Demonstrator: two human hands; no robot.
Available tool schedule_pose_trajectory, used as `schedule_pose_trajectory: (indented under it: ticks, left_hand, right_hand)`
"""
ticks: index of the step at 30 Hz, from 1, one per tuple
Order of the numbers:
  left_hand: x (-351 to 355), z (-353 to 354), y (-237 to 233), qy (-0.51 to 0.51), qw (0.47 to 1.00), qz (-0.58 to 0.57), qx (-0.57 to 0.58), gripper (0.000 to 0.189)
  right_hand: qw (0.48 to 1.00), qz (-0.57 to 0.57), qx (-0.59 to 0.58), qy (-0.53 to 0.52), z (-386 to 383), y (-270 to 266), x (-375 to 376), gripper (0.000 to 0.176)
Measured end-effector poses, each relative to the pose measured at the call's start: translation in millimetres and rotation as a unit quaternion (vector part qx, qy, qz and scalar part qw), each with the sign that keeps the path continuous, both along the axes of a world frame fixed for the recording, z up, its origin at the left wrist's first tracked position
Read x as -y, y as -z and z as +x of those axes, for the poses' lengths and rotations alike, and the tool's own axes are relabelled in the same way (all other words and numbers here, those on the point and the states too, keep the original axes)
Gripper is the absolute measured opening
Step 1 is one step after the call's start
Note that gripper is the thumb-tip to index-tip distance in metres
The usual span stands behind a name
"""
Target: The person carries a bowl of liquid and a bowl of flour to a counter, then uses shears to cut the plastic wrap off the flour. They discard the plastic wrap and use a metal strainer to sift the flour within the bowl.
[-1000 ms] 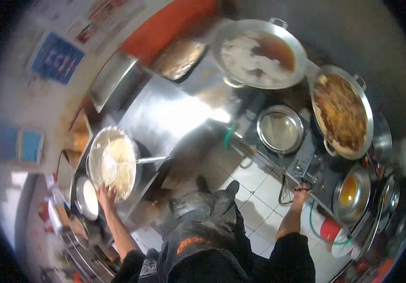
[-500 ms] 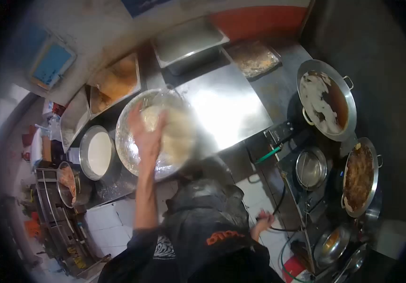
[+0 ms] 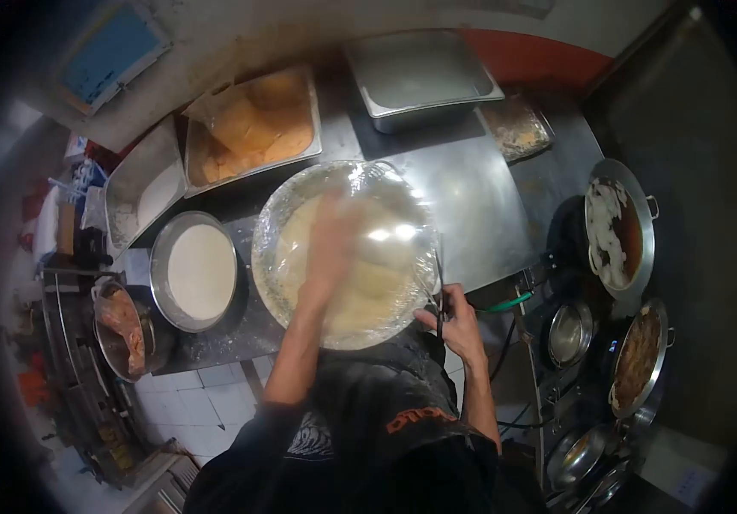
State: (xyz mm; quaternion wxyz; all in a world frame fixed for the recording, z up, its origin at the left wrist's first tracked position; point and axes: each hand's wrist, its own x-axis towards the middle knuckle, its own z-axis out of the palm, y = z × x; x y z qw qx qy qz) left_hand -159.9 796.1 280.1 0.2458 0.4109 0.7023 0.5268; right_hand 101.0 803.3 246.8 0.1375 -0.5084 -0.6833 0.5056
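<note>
Bowl (image 3: 269, 278) of pale mixture (image 3: 368, 304) is set on the steel counter (image 3: 480, 201). Above it, the left hand (image 3: 332, 244) is blurred (its grip cannot be told). A dark utensil (image 3: 439, 300), grasped by the right hand (image 3: 462, 331), has been raised beside the rim, bringing both hands together there.

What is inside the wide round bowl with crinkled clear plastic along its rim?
A pale yellowish mass shows inside the bowl, its texture unclear. The person's blurred left hand covers part of it; what lies beneath the hand or surface is hidden.
</note>
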Motion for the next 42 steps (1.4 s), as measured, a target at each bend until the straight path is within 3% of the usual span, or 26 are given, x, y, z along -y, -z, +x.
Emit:
schedule_pose_trajectory:
  ticks: [1,3,6,8,10,12,14,16,18,21,25,30,32,33,34,35,36,37,38,40,41,42]
  left_hand:
    - [7.4,-3.7,4.0,0.012,1.000,-0.003,0.024,0.050]
    - [20.5,-9.7,19.4,-0.008,0.999,-0.026,0.029,0.050]
    - [42.6,-6.2,1.6,-0.046,0.993,-0.076,0.076,0.047]
    - [63.4,-2.0,0.2,-0.077,0.985,-0.105,0.116,0.043]
    - [89.2,-3.6,19.9,-0.125,0.982,-0.079,-0.116,0.032]
    - [111.8,-2.6,20.9,-0.148,0.980,-0.083,-0.107,0.026]
    - [136.8,-8.1,32.3,-0.049,0.962,-0.076,-0.256,0.027]
    - [147.7,-12.1,28.2,-0.013,0.967,-0.120,-0.223,0.029]
    - [153.8,-14.4,18.6,0.115,0.943,-0.132,-0.283,0.033]
    - [153.7,-5.4,-0.2,0.159,0.920,-0.208,-0.292,0.043]
    - [149.0,18.3,3.3,0.157,0.911,-0.216,-0.314,0.055]
    - [144.8,28.9,12.7,0.093,0.920,-0.214,-0.314,0.064]
    - [147.5,26.5,8.5,0.072,0.922,-0.211,-0.318,0.065]
    - [150.4,24.3,7.1,0.052,0.921,-0.212,-0.322,0.066]
    - [155.2,20.1,13.6,0.049,0.923,-0.213,-0.318,0.066]
    - [160.2,14.9,24.5,-0.047,0.928,-0.198,-0.313,0.066]
    - [161.4,9.8,29.4,-0.142,0.924,-0.181,-0.305,0.066]
    - [161.5,5.0,32.0,-0.215,0.915,-0.143,-0.310,0.061]
    - [162.4,0.8,32.8,-0.215,0.917,-0.141,-0.304,0.061]
    - [168.2,-6.0,35.5,-0.304,0.944,-0.130,-0.025,0.054]
    - [167.7,-7.1,38.0,-0.316,0.943,-0.086,0.051,0.038]
    - [171.0,-8.4,44.0,-0.322,0.941,-0.085,0.055,0.038]
  right_hand:
    - [1.000,-0.002,0.001,-0.010,-6.6,4.6,0.7,0.043]
    - [0.975,-0.114,-0.168,0.091,-13.4,17.9,6.1,0.041]
    - [0.960,-0.073,-0.236,0.135,-10.0,22.2,19.2,0.038]
    - [0.967,-0.082,-0.214,0.108,6.7,15.2,22.3,0.035]
    - [0.948,-0.058,-0.279,0.142,24.4,18.1,18.3,0.032]
    - [0.954,-0.038,-0.258,0.149,36.7,-7.8,1.3,0.029]
    - [0.970,0.041,-0.183,0.152,53.4,-0.5,-26.1,0.027]
    - [0.976,0.075,-0.146,0.141,71.5,31.5,-60.9,0.027]
    - [0.978,0.178,0.010,0.109,71.3,44.9,-88.0,0.029]
    - [0.986,0.117,0.063,0.103,71.0,74.5,-117.8,0.031]
    - [0.990,0.105,0.005,0.095,64.4,104.7,-136.1,0.035]
    - [0.968,0.218,-0.014,0.125,43.5,62.2,-129.0,0.034]
    - [0.982,0.114,-0.125,0.086,49.9,25.4,-115.6,0.028]
    - [0.982,-0.106,-0.134,0.086,51.7,-8.0,-101.2,0.026]
    - [0.981,-0.159,-0.113,-0.023,52.4,-31.9,-88.4,0.026]
    - [0.965,-0.211,-0.089,-0.129,50.2,-49.4,-78.1,0.027]
    - [0.965,-0.210,-0.084,-0.129,41.1,-61.8,-70.9,0.027]
    - [0.935,-0.190,-0.025,-0.298,30.0,-72.1,-63.9,0.030]
    - [0.873,-0.165,0.037,-0.458,20.0,-77.5,-58.2,0.035]
    - [0.854,-0.171,0.115,-0.477,-2.4,-79.6,-54.1,0.041]
    - [0.831,-0.175,0.185,-0.495,-12.4,-80.2,-53.5,0.048]
    - [0.827,-0.174,0.189,-0.499,-21.3,-83.1,-54.3,0.048]
